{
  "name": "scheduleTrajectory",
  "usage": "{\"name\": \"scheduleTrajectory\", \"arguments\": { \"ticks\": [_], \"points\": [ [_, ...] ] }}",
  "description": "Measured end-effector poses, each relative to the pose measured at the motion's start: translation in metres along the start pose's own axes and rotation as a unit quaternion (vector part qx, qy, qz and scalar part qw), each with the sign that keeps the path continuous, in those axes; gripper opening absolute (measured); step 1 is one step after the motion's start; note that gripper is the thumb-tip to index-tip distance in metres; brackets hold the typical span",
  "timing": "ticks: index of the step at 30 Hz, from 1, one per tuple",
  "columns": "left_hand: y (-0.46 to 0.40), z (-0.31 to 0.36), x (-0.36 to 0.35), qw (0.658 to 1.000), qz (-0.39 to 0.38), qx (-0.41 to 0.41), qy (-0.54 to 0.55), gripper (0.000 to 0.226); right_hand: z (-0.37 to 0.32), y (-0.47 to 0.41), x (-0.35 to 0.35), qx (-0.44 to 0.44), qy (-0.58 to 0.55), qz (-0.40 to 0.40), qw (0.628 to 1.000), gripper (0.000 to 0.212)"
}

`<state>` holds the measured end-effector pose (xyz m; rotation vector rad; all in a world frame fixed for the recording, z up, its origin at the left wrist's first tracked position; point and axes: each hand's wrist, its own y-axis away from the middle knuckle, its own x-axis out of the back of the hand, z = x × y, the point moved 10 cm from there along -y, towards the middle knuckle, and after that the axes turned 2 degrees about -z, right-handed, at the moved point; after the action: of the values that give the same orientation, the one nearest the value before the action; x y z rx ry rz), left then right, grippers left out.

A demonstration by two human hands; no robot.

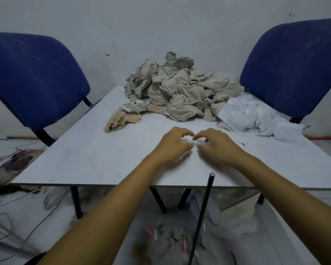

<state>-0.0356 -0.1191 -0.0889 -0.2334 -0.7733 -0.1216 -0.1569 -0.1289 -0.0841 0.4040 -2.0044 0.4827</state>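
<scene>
Nearest, a black rod (204, 207) stands up in front of the table (84, 155) edge. Left hand (173, 145) and right hand (217, 146) are low over the tabletop, curled fingertips almost meeting. Blur hides whether either grasps anything. Beyond, apart from both hands, lie a peach wad (120, 120), the beige fabric pile (180, 92) and white stuffing (250, 113).

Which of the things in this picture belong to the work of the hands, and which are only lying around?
Probably the job: left hand, right hand (blurred; unclear whether they pinch anything), pile of beige fabric pieces, peach fluff, white stuffing.
Just lying about: left blue chair, right blue chair, black rod, cables on the floor.
</scene>
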Motion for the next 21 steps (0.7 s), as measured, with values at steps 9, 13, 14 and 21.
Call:
{"name": "scheduleTrajectory", "arguments": {
  "ticks": [9, 13, 14, 21],
  "points": [
    [-0.075, -0.061, 0.029, 0.973, 0.154, 0.166, 0.041, 0.078, 0.031, -0.112, -0.024, -0.041, 0.086, 0.059, 0.994, 0.071],
    [-0.081, -0.06, 0.017, 0.971, 0.128, 0.201, -0.033, 0.076, 0.033, -0.109, -0.02, -0.069, 0.09, 0.079, 0.99, 0.059],
    [-0.08, -0.056, 0.013, 0.973, 0.113, 0.188, -0.071, 0.073, 0.028, -0.101, -0.018, -0.066, 0.086, 0.092, 0.99, 0.053],
    [-0.035, -0.029, 0.012, 0.964, 0.059, 0.05, 0.253, 0.029, -0.006, -0.024, -0.006, -0.046, 0.081, 0.132, 0.987, 0.018]
  ]
}}
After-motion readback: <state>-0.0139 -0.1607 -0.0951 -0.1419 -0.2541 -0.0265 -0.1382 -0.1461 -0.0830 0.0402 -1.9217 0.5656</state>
